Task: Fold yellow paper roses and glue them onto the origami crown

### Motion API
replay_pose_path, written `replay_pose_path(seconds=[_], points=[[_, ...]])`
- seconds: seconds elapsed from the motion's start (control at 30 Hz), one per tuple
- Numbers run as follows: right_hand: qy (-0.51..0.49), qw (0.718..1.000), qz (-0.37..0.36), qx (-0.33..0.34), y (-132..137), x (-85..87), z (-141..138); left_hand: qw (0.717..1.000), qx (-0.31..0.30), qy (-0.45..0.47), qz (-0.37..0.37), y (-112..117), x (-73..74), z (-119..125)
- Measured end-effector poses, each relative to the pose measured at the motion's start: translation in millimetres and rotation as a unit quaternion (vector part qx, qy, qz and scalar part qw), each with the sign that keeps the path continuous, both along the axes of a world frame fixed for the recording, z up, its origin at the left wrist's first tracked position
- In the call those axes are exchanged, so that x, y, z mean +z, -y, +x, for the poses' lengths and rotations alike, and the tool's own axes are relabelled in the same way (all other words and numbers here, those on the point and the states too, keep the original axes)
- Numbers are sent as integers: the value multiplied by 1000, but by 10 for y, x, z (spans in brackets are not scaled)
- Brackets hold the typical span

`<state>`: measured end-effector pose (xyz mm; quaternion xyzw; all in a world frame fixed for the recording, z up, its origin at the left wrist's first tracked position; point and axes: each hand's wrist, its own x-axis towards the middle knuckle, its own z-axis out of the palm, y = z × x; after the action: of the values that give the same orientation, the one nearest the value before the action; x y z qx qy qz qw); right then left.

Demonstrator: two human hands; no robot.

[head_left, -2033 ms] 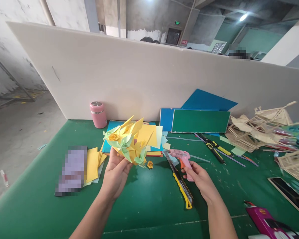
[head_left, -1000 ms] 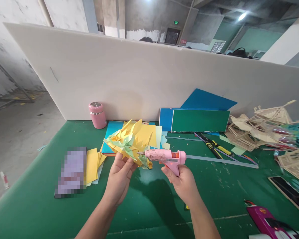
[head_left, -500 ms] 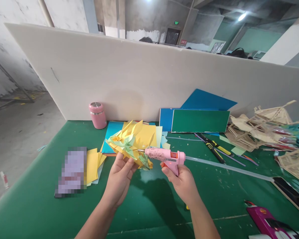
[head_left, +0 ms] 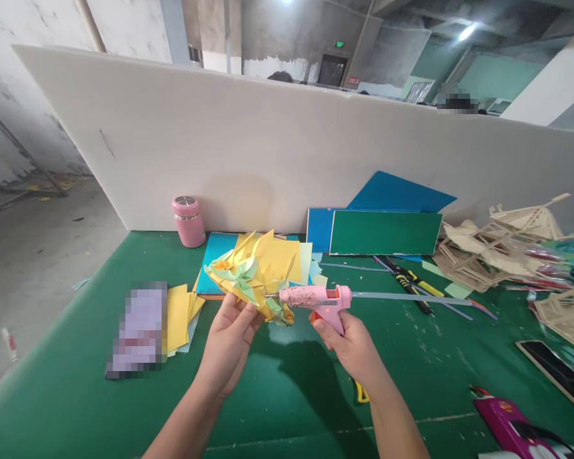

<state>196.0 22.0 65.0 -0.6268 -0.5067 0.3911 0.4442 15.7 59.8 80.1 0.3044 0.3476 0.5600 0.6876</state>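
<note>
My left hand (head_left: 234, 344) pinches the lower edge of a yellow and green folded-paper flower piece (head_left: 243, 274), holding it above the green table. Small orange curls sit at its left and lower right ends. In my right hand (head_left: 347, 341) is a pink glue gun (head_left: 316, 297), gripped by its handle with fingers near the orange trigger. The nozzle points left and meets the green folds of the paper; whether it touches them I cannot tell. A long translucent glue stick (head_left: 402, 297) runs out of the gun's back to the right.
Behind stand a pink flask (head_left: 189, 223), yellow paper sheets (head_left: 287, 255) and a green board (head_left: 385, 233) against a white partition (head_left: 268, 140). Pliers (head_left: 411, 287) and wooden stick models (head_left: 488, 245) lie right. A purple power strip (head_left: 500, 421) is front right, a pixelated phone-like slab (head_left: 141, 331) left.
The glue gun has levelled slightly, and its glue stick has swung upward at the right end, off the black panel. More of a yellow handle shows beside my right wrist.
</note>
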Motion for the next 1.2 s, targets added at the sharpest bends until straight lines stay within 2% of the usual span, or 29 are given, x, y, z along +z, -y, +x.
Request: replay_pose_path(seconds=[0.13, 0.23, 0.37, 0.47, 0.53, 0.6, 0.73, 0.83, 0.93, 1.2], points=[[34, 999, -21, -23, -30, 103, 38, 1000, 0, -13, 0, -9, -17, 5], [78, 995, -9, -57, -43, 154, 89, 1000, -1, -28, -1, -15, -22, 2], [100, 980, 79, -154, -50, 138, 139, 999, -11, -36, -1, -9, 3, 6], [32, 965, 162, -203, -70, 67, 174, 999, -18, -33, -1, -4, 19, 12], [-18, 961, 181, -207, -89, 0, 231, 999, -13, -33, 3, -6, 16, 6], [-17, 965, 151, -214, -102, -87, 328, 1000, -3, -30, 8, -11, 7, -9], [130, 967, 21, -217, -96, -323, 586, 1000, 17, -19, 10, -30, -10, -44], [315, 924, -32, -214, -79, -500, 761, 999, 30, -18, 7, -46, -21, -60], [379, 902, -36, -203, -70, -615, 886, 999, 36, -17, 9, -56, -41, -68], [436, 881, -32, -180, -66, -776, 989, 999, 36, -21, 16, -76, -78, -71]])
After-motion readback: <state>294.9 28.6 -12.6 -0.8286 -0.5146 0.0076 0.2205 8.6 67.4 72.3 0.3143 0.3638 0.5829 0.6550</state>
